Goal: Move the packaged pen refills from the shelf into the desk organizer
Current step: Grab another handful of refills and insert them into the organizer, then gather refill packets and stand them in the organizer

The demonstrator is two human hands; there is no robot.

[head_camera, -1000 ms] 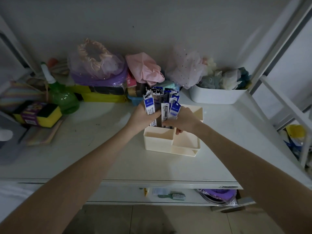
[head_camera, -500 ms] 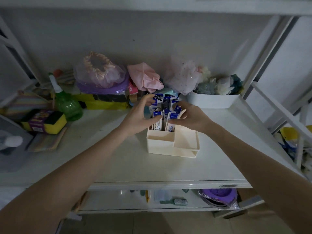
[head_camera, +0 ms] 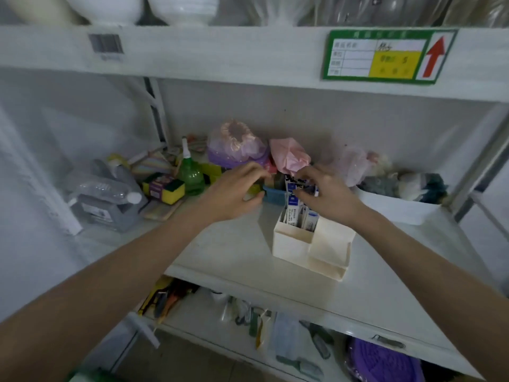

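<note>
Your desk organizer [head_camera: 311,244] sits on the shelf [head_camera: 234,252], well back from its front edge, with bare surface at its 6 and 9 o'clock. Packaged pen refills [head_camera: 298,213] stand upright in its rear compartment. Your right hand [head_camera: 327,197] pinches their tops. Your left hand [head_camera: 237,191], at 9 o'clock, is curled; whether it holds anything cannot be told. A white bin [head_camera: 399,208] stands at 3 o'clock.

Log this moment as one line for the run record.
left hand: off packs, by small blue basket | right hand: on blue-and-white packaged pen refills | refills: upright in cream plastic desk organizer, rear compartment
</note>
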